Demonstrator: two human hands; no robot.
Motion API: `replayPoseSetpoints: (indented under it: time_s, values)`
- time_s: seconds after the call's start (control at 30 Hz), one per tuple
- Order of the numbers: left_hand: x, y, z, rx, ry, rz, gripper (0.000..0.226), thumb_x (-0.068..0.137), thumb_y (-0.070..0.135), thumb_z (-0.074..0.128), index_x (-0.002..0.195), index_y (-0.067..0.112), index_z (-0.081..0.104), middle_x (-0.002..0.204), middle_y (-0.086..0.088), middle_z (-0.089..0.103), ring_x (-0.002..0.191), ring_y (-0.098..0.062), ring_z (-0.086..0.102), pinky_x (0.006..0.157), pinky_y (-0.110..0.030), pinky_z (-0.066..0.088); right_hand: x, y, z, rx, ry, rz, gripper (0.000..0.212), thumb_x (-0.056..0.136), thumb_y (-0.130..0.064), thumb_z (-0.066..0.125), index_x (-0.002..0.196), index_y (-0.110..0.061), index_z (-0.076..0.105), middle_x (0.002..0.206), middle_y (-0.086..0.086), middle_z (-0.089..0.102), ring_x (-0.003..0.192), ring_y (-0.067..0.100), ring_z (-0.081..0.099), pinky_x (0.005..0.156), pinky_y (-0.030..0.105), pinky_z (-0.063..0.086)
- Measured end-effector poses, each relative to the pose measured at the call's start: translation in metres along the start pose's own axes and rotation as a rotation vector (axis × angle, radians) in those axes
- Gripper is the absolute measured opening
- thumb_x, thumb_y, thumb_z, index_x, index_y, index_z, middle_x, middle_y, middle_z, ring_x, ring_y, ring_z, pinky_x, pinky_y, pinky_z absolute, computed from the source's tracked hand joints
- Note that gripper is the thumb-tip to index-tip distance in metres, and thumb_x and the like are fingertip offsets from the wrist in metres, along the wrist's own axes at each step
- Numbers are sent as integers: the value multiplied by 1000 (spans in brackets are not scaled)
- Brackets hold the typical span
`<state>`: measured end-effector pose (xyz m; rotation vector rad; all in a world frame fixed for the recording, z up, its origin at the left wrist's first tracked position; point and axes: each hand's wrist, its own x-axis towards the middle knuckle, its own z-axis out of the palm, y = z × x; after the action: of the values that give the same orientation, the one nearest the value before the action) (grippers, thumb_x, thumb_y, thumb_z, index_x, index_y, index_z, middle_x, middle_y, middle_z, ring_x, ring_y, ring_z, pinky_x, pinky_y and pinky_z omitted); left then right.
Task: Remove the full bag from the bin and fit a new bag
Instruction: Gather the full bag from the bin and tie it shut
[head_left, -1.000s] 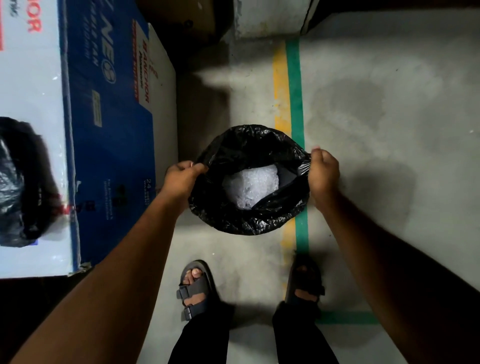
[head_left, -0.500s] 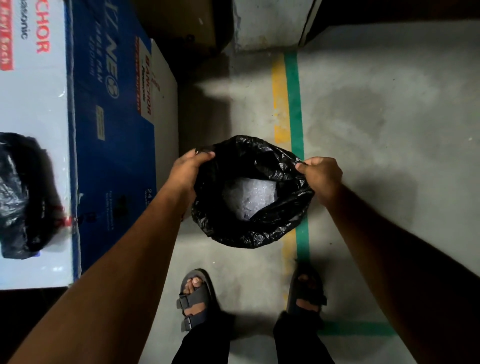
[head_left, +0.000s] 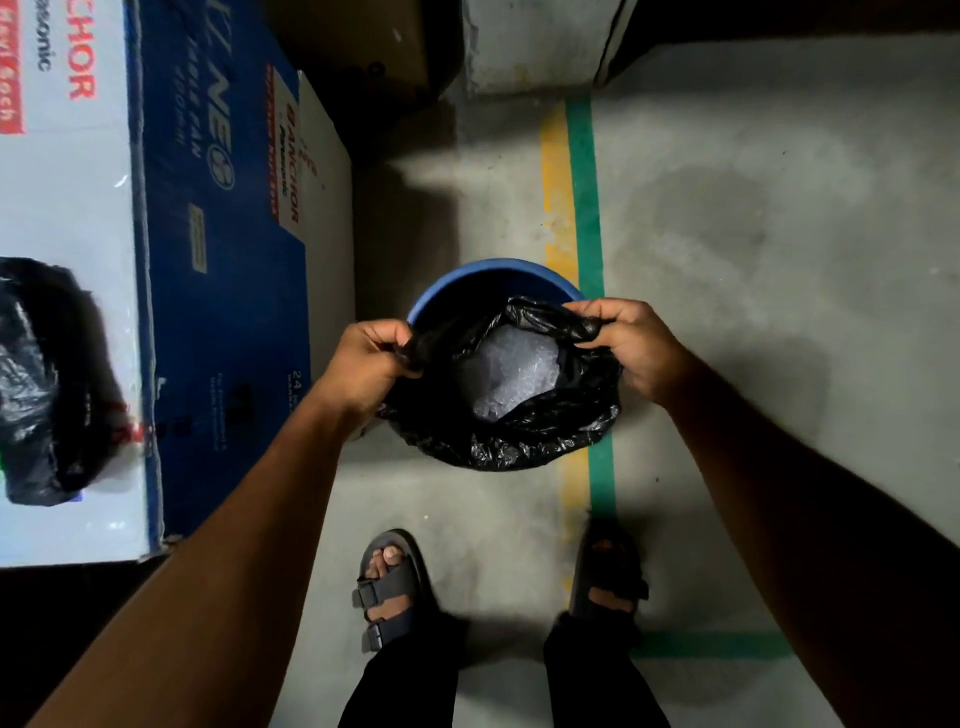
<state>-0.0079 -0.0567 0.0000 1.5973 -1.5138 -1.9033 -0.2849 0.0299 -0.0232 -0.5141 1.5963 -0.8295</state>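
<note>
Crinkled black plastic bag (head_left: 524, 436) of pale waste, half out over the near rim of the round blue plastic bin (head_left: 488, 273), pinched at opposite mouth edges by left hand (head_left: 369, 364) and right hand (head_left: 631, 345) (set apart), best lifted evenly, straight up.

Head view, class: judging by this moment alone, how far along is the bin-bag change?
Done: the far edge of the full bag is off the blue bin rim. In hand: the left hand and right hand grip its bunched edges. Left: lifting it out and fitting a new bag; another black bag lies on the box.
</note>
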Motion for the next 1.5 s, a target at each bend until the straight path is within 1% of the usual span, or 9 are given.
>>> replayPoseSetpoints:
  time_s: [0.3,0.47,0.57,0.7,0.83,1.07,1.23,1.37,1.5]
  values:
    - [-48,-41,7,219,151,-290,18,93,6,54,105,17,61,102,-12,66,82,-22,63,67,-29,52,-36,21,-7,-675,199,50,13,80,-11,65,93,-14,67,93,7,59,86,23,56,74,21,37]
    - [-54,-30,24,-162,210,-622,66,99,60,24,143,15,44,131,-10,57,122,-33,56,94,-32,42,-50,31,0,-631,375,232,72,58,-40,89,111,-6,54,111,11,46,92,22,51,80,25,41]
    - [-53,-26,33,-100,200,-745,65,99,53,37,135,1,51,119,-22,61,93,-31,64,75,-30,49,-50,37,9,-439,284,558,92,50,-46,90,121,-2,51,116,14,61,96,30,65,82,37,56]
    - [-56,-28,39,85,20,-776,33,93,39,59,96,7,62,79,-7,60,62,-15,51,44,-19,42,-54,37,22,-246,-31,767,69,66,-38,86,119,-2,62,112,15,70,98,29,68,91,46,55]
    - [-60,-31,37,153,-123,-798,25,87,40,67,91,16,60,82,-2,59,72,-13,50,63,-26,38,-57,35,25,-358,-102,829,73,77,-36,78,132,3,51,127,17,61,118,32,59,105,40,44]
    - [-59,-32,44,-236,5,-780,8,89,16,61,82,12,62,81,-11,64,81,-21,57,74,-30,47,-62,24,29,-214,-54,905,14,84,-19,67,77,-10,58,71,6,57,61,16,52,60,28,45]
    - [-55,-21,59,-397,145,-710,15,88,-6,51,81,7,54,57,-7,60,44,-15,57,36,-20,43,-58,20,47,135,106,734,15,90,6,51,101,-3,57,89,13,59,90,26,62,66,37,55]
    - [-50,-17,73,-292,185,-581,32,81,-13,56,108,5,59,93,-22,67,75,-35,67,62,-40,61,-52,22,61,-40,101,537,48,90,6,40,126,-22,54,116,11,60,106,33,60,78,46,56]
    - [-47,-11,85,-124,160,-465,25,83,-12,55,88,9,67,88,-19,69,82,-31,67,81,-43,57,-48,25,66,-409,86,337,31,85,-3,49,96,-14,76,101,13,74,99,30,67,91,35,54]
